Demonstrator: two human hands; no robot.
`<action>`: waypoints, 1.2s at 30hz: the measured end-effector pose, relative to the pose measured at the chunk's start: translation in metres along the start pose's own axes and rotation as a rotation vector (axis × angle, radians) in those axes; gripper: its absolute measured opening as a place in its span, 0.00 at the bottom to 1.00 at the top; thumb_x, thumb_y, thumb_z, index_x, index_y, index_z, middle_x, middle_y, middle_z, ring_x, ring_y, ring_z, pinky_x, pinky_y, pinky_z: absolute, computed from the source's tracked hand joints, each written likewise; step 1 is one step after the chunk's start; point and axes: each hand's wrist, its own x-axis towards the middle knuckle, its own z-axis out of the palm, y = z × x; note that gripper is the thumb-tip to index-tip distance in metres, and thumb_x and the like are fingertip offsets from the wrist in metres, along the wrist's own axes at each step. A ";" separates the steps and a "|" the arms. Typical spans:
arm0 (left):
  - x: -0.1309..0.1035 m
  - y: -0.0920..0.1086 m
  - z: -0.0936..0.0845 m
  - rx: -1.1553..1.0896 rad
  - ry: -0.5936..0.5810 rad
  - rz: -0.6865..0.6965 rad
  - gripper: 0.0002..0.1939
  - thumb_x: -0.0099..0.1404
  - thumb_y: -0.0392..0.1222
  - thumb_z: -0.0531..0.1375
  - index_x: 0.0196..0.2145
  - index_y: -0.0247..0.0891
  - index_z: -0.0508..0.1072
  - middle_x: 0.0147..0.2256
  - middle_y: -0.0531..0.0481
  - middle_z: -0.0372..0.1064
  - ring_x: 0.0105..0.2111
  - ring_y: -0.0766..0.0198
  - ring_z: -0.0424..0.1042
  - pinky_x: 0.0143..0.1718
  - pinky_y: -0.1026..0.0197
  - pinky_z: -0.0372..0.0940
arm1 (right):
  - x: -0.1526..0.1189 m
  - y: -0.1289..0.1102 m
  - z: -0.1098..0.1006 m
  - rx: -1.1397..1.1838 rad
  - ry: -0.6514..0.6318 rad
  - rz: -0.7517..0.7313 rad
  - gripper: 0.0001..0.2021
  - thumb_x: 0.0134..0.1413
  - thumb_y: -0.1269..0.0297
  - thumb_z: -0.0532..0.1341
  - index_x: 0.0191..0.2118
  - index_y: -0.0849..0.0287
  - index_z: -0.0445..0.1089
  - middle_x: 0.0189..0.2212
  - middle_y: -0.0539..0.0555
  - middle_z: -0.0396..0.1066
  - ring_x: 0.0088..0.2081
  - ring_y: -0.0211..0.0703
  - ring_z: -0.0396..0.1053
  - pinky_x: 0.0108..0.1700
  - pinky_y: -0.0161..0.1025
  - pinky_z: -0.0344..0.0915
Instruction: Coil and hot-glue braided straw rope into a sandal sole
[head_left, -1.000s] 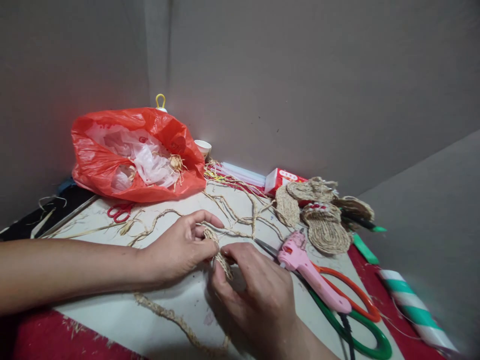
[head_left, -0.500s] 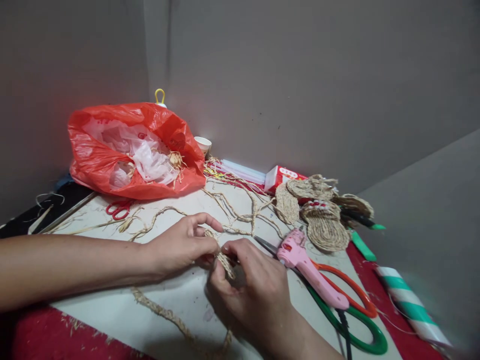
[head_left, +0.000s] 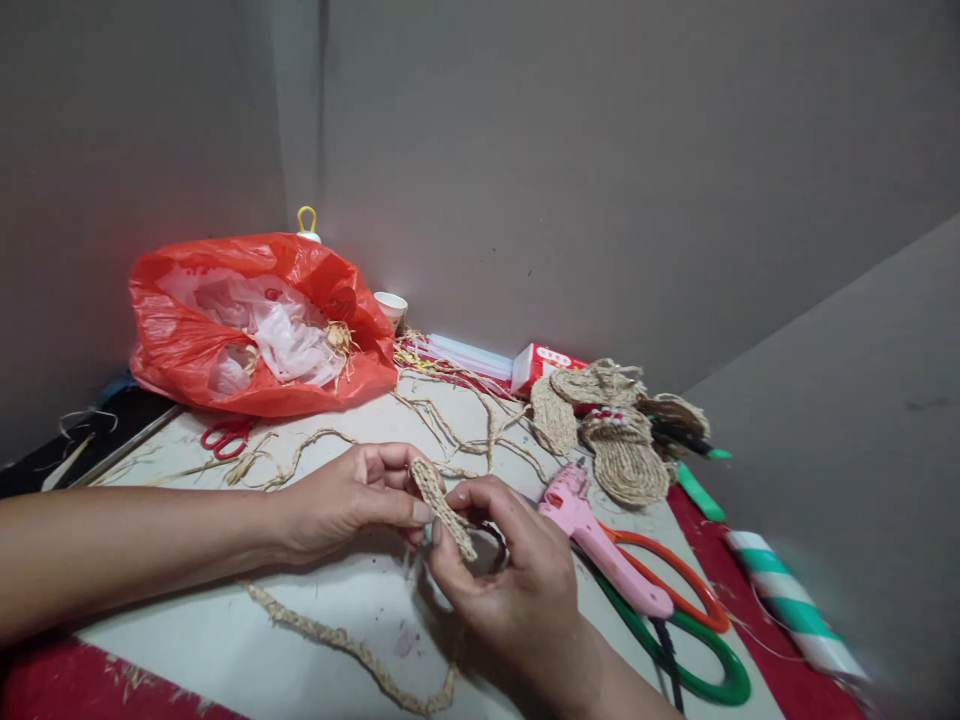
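Between my hands, above the white board [head_left: 337, 610], is a small flat coil of braided straw cord [head_left: 444, 510], tilted so its ridged edge shows. My left hand [head_left: 375, 497] pinches its left side with thumb and fingers. My right hand [head_left: 510, 565] grips the lower right side, thumb in front and fingers behind. A loose length of straw braid [head_left: 337, 640] hangs in a loop on the board below my hands. To the right of my right hand lies a pink glue gun [head_left: 604, 545], resting over large scissors with orange and green handles [head_left: 712, 670].
A red plastic bag [head_left: 262, 395] with straw inside stands back left, small red scissors [head_left: 226, 438] before it. Finished-looking woven straw soles [head_left: 630, 465] pile up back right near a red box [head_left: 544, 362]. A green-striped roll [head_left: 795, 605] lies right; a cup [head_left: 391, 308] stands behind.
The straw coil has turned and come up, so more of its edge shows between my hands. My fingers have shifted along it. The whole view has moved slightly.
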 end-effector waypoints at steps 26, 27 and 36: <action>0.002 0.012 -0.007 0.283 0.012 0.032 0.11 0.55 0.39 0.67 0.32 0.33 0.70 0.23 0.55 0.68 0.23 0.72 0.65 0.27 0.68 0.59 | 0.006 -0.004 0.000 0.223 -0.143 0.237 0.03 0.49 0.72 0.57 0.30 0.57 0.63 0.23 0.47 0.66 0.22 0.35 0.65 0.24 0.31 0.64; 0.002 0.011 -0.007 0.305 0.022 0.035 0.10 0.55 0.39 0.67 0.31 0.33 0.70 0.23 0.55 0.68 0.23 0.71 0.65 0.27 0.68 0.59 | 0.007 -0.004 0.000 0.226 -0.153 0.245 0.03 0.49 0.72 0.57 0.30 0.57 0.63 0.22 0.47 0.66 0.21 0.35 0.64 0.23 0.31 0.63; 0.004 0.011 -0.008 0.192 0.146 0.100 0.11 0.55 0.40 0.66 0.31 0.35 0.68 0.21 0.56 0.66 0.22 0.70 0.65 0.27 0.66 0.59 | 0.008 -0.004 -0.006 0.208 -0.163 0.247 0.16 0.48 0.70 0.61 0.45 0.62 0.68 0.24 0.48 0.71 0.20 0.34 0.66 0.24 0.32 0.68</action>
